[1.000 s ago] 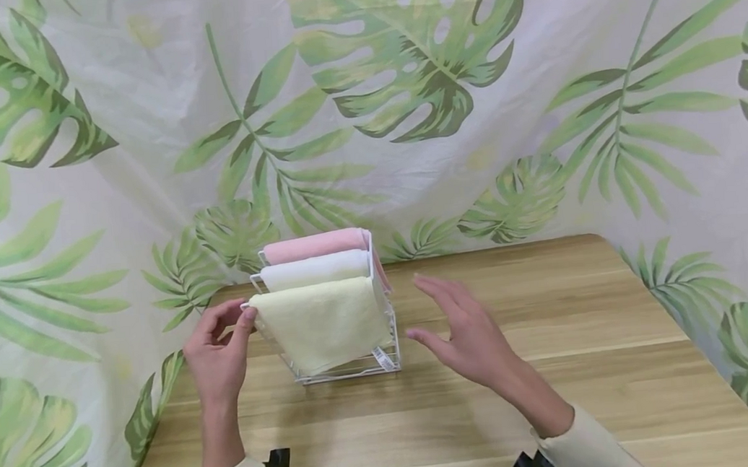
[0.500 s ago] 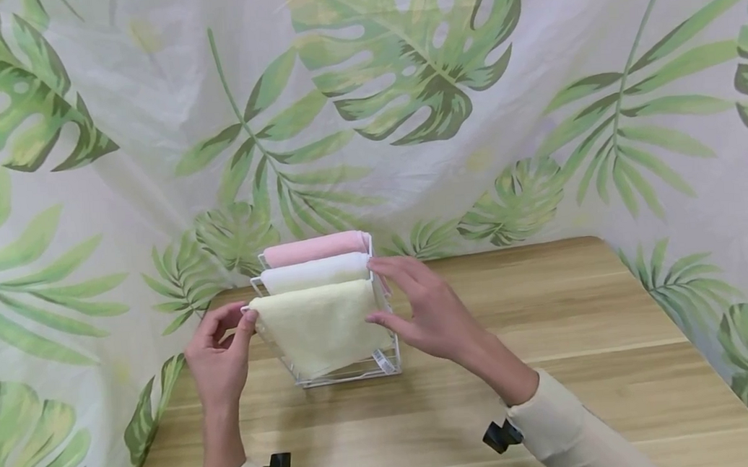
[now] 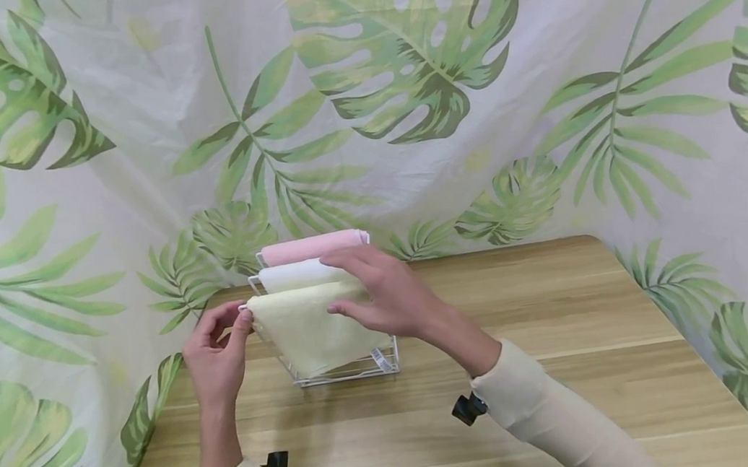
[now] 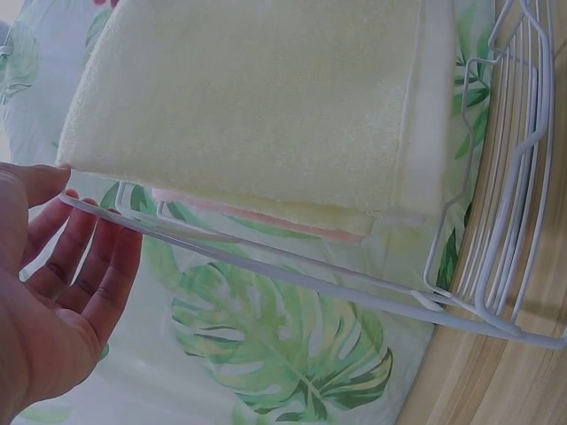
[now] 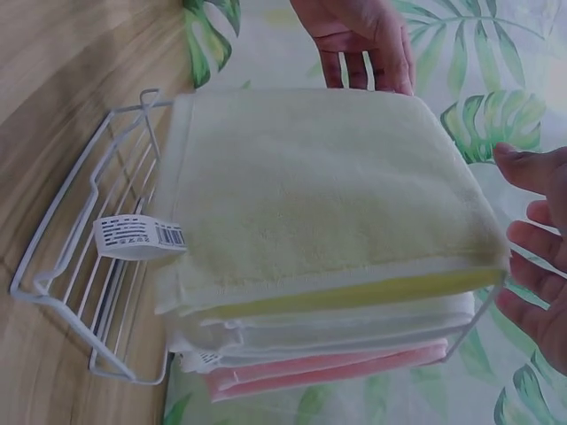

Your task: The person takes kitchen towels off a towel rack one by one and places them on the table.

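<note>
A white wire rack [image 3: 345, 374] stands on the table with folded towels draped over its bars. The yellow towel [image 3: 309, 332] hangs in front, the white towel [image 3: 292, 274] behind it, and the pink towel [image 3: 312, 246] at the back. At the rack's front left top corner my left hand [image 3: 216, 353] pinches the wire between thumb and fingers, beside the yellow towel's edge. My right hand [image 3: 391, 290] is spread with fingers loosely extended at the upper right of the yellow towel, hiding part of the towels; in the right wrist view its fingers [image 5: 536, 270] sit just off the towel's top edge.
A wood-grain table [image 3: 549, 322] extends to the right and front of the rack. Behind hangs a leaf-patterned cloth [image 3: 409, 173]. A white label [image 5: 137, 236] sticks out from the yellow towel's lower edge. Black wrist devices [image 3: 469, 408] sit at both cuffs.
My right hand has moved left from beside the rack to the top of the yellow towel. My left hand keeps its hold at the left corner; the towels look unchanged.
</note>
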The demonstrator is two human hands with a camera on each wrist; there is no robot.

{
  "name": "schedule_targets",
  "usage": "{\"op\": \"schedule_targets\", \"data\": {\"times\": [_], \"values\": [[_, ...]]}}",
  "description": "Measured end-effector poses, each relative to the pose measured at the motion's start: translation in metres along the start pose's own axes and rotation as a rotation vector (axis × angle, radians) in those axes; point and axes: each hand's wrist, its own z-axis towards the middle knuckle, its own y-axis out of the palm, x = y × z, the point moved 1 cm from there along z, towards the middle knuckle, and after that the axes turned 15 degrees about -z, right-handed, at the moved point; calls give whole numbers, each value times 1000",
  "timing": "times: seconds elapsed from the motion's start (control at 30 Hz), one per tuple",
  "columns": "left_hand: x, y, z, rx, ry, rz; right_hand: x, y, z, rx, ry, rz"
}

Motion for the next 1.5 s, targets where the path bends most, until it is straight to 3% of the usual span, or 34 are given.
{"op": "schedule_targets", "data": {"times": [0.17,0.53,0.8,1.1,1.5], "values": [[-1,0,-1,22,-16,3,-2,9,10,-65,-36,41],[-3,4,1,29,7,19,1,18,33,-238,-29,93],[-2,5,3,54,-7,38,3,25,41,-298,-49,14],[-4,7,4,71,4,43,5,29,38,-264,-59,7],[-4,7,3,80,20,36,3,28,39,-108,-106,46]]}}
